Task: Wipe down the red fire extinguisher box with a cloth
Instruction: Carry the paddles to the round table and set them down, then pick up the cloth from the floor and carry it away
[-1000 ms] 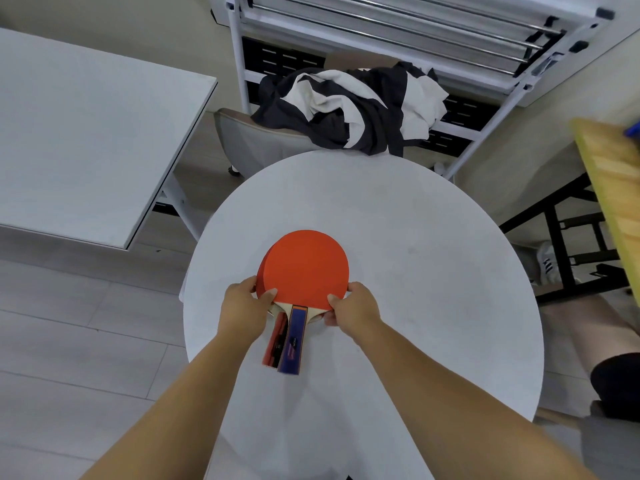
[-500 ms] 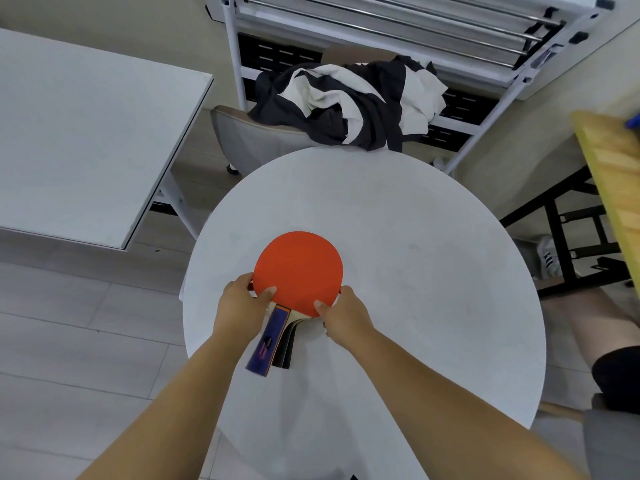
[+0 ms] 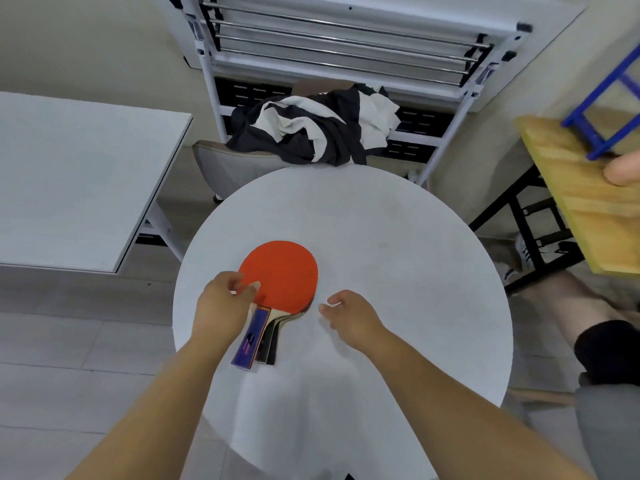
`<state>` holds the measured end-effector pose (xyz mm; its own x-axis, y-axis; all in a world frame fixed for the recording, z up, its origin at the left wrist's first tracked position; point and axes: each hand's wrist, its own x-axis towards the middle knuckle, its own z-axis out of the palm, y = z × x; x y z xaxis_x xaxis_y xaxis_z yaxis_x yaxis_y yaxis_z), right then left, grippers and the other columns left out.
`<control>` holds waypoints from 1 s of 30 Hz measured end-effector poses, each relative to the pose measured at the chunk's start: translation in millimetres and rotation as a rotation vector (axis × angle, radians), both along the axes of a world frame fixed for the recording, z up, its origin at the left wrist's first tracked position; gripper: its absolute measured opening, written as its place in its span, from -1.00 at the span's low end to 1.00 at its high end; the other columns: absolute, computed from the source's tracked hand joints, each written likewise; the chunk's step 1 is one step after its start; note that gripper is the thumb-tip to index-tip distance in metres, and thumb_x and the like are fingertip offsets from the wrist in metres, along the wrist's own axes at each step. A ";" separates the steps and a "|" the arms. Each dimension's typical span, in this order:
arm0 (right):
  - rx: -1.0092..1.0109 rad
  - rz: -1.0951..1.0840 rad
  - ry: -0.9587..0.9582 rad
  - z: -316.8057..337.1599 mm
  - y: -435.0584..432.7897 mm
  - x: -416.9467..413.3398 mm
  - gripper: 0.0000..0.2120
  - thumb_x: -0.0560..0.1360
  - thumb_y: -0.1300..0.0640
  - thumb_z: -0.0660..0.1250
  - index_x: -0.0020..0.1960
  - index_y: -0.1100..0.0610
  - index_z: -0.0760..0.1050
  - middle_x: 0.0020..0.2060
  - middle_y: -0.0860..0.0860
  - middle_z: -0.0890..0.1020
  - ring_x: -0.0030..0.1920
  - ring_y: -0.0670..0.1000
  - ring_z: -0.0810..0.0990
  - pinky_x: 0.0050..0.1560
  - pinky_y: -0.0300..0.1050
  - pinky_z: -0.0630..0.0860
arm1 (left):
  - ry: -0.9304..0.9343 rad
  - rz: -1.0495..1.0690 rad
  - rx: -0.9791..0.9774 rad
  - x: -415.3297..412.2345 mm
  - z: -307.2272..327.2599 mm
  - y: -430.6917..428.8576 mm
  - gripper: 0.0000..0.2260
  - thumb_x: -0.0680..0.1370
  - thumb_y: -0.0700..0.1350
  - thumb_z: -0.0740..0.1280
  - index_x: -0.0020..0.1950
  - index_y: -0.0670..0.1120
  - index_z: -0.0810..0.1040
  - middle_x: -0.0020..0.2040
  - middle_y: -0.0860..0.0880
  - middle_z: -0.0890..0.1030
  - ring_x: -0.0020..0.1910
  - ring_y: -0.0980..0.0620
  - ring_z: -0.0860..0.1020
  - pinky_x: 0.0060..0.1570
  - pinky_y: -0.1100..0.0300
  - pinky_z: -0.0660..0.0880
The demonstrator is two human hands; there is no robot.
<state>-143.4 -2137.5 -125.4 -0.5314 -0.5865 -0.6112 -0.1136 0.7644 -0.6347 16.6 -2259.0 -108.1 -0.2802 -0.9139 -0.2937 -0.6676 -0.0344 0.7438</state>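
Left hand (image 3: 221, 303) rests loosely on stacked red-rubber table-tennis paddles (image 3: 278, 273); right hand (image 3: 349, 315) hovers released above the round white tabletop (image 3: 398, 237). No extinguisher box or cloth visible; wiping risks stalling.

Both forearms bare, no sleeves, no watch or rings visible; left hand (image 3: 221, 303), right hand (image 3: 353, 317) ungloved.

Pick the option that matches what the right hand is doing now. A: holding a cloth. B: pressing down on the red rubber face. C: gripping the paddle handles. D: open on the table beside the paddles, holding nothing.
D: the right hand lies open on the round white table, just right of the stacked paddles, apart from them, while the left hand touches the paddles' left edge.
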 end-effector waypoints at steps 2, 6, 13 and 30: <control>-0.020 0.029 0.023 11.3 21.1 -6.3 -0.74 0.51 -0.07 0.32 0.10 0.06 0.43 0.01 0.02 0.59 -0.06 0.02 0.59 -0.10 -0.18 0.46 | 0.030 -0.066 -0.019 -8.3 14.7 11.4 -0.71 0.54 0.04 0.31 0.21 -0.05 0.48 0.04 0.03 0.52 -0.01 0.04 0.47 -0.06 0.18 0.34; -0.031 0.074 0.115 39.1 83.2 -13.9 -0.66 0.54 -0.08 0.27 0.22 0.08 0.42 0.01 -0.05 0.52 -0.03 -0.03 0.54 -0.06 -0.21 0.43 | 0.073 -0.254 -0.004 -31.3 34.9 51.1 -0.84 0.52 0.01 0.35 0.04 -0.02 0.53 -0.09 0.07 0.55 -0.05 0.03 0.51 -0.21 0.28 0.35; 0.036 0.059 0.287 74.0 244.1 0.7 -0.59 0.57 -0.06 0.23 0.36 0.08 0.34 0.19 0.03 0.51 0.14 0.02 0.49 0.03 -0.20 0.38 | -0.076 -0.704 -0.077 -68.5 48.6 177.4 -0.73 0.50 0.07 0.35 0.11 -0.04 0.53 0.04 0.01 0.55 -0.01 0.03 0.49 -0.05 0.19 0.36; 0.307 -0.744 0.276 86.6 666.2 156.6 -0.60 0.59 -0.02 0.21 0.37 0.10 0.33 0.26 0.08 0.47 0.22 0.12 0.47 0.16 -0.05 0.40 | -0.203 -1.872 -0.301 -107.3 65.0 595.4 -0.73 0.49 0.15 0.34 0.04 0.00 0.50 -0.02 0.04 0.57 -0.04 0.03 0.54 0.05 0.05 0.51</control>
<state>13.2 -1471.3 -38.8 -0.8664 0.1454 -0.4778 0.3666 0.8348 -0.4108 -90.7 -1663.6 -43.1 -0.8151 0.4566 -0.3565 0.2443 0.8290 0.5031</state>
